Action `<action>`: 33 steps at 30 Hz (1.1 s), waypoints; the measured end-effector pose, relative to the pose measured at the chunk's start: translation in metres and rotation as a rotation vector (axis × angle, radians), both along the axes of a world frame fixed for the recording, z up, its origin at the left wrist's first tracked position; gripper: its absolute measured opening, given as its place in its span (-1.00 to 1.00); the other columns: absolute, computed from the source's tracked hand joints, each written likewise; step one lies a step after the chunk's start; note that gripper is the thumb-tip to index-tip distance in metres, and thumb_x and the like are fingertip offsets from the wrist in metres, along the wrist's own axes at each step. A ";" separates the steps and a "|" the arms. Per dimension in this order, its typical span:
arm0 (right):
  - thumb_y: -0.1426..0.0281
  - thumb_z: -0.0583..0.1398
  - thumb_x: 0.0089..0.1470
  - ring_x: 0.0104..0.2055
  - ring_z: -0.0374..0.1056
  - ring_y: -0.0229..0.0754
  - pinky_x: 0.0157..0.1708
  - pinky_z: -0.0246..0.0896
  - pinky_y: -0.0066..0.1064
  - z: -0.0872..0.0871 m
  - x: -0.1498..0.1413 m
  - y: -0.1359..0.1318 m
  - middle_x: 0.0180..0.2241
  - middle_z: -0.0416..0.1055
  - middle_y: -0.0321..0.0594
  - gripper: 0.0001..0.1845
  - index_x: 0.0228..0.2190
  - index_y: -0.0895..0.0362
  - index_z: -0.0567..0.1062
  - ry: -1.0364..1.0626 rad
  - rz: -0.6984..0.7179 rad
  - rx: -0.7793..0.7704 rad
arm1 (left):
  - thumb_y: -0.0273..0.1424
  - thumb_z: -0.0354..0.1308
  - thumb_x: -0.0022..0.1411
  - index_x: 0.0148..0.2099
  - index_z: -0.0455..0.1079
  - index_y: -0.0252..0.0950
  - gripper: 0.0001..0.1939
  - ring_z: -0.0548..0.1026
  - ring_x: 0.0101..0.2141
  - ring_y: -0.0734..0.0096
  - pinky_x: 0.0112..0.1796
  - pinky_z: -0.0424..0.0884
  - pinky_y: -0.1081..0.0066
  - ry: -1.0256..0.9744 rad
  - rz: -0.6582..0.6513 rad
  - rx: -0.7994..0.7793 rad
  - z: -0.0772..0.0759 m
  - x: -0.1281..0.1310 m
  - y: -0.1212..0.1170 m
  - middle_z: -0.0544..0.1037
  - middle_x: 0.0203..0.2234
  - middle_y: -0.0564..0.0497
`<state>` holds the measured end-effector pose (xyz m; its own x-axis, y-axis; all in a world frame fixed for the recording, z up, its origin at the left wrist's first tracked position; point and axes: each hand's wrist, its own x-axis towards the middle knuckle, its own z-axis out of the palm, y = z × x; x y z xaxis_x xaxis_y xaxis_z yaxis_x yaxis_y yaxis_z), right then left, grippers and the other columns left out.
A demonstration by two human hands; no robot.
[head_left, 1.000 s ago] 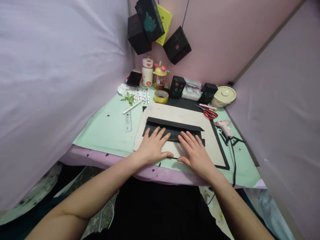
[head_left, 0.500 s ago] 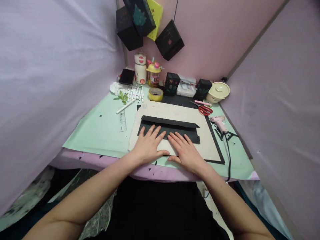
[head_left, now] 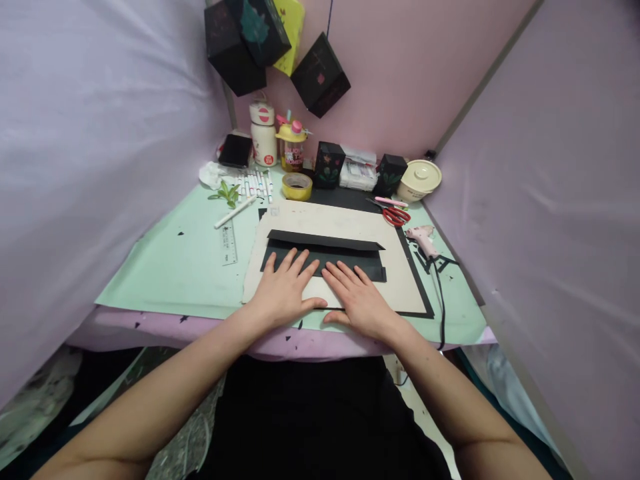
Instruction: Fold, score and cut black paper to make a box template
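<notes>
A long folded piece of black card [head_left: 345, 257] lies on a cream board [head_left: 320, 213], its far flap raised along the fold. My left hand [head_left: 284, 285] rests flat with fingers spread, the fingertips on the left part of the card's near strip. Beside it, my right hand [head_left: 357, 297] lies palm down, fingers stretched out over the near edge of the card at its middle. The two thumbs point toward each other over the board's front edge. Neither hand grips anything. The card's near edge is partly hidden under the fingers.
Red-handled scissors [head_left: 396, 215] and a pink glue gun [head_left: 423, 240] lie to the right, its cord [head_left: 442, 307] running off the front edge. A ruler [head_left: 229, 247], white pen [head_left: 235, 212] and several markers [head_left: 257, 185] are left. Yellow tape [head_left: 297, 187] sits behind; black boxes [head_left: 321, 75] hang above.
My right hand has slid left along the card, closer to my left hand. My left hand stays in place on the card. The whole view has shifted as the head turned right.
</notes>
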<state>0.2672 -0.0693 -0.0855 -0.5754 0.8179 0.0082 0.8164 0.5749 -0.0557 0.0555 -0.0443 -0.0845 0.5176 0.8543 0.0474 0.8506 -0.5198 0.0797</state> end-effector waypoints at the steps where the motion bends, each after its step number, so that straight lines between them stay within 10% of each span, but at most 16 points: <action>1: -0.28 -0.07 0.07 0.43 -0.24 0.07 0.34 -0.23 0.07 0.001 0.000 0.000 0.40 -0.18 -0.13 0.05 0.35 0.14 -0.02 0.003 0.000 -0.004 | 0.23 -0.16 0.24 0.41 0.04 -0.22 -0.12 -0.09 0.35 -0.11 0.22 -0.17 -0.23 0.002 0.000 0.000 0.000 0.000 0.000 -0.02 0.38 -0.16; 14: -0.12 0.02 0.17 0.44 -0.32 0.00 0.36 -0.27 0.03 0.008 0.066 -0.013 0.42 -0.25 -0.05 -0.01 0.38 0.13 -0.21 0.008 -0.173 0.057 | 0.26 -0.21 0.23 0.42 0.00 -0.21 -0.09 -0.12 0.36 -0.12 0.22 -0.17 -0.24 0.010 0.005 0.002 -0.002 0.000 0.001 -0.05 0.39 -0.15; 33: -0.23 0.02 0.07 0.44 -0.33 0.06 0.35 -0.21 0.02 -0.001 0.064 -0.010 0.41 -0.25 0.02 0.05 0.36 0.14 -0.06 -0.051 -0.113 -0.051 | 0.30 -0.13 0.16 0.42 -0.01 -0.37 0.04 -0.17 0.38 0.01 0.30 -0.26 0.00 -0.002 -0.099 0.042 0.007 0.033 -0.007 -0.10 0.39 -0.23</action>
<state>0.3312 -0.0796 -0.0866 -0.4784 0.8760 -0.0617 0.8781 0.4768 -0.0388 0.0887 -0.0512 -0.0774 0.5990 0.7964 0.0832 0.7950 -0.6039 0.0573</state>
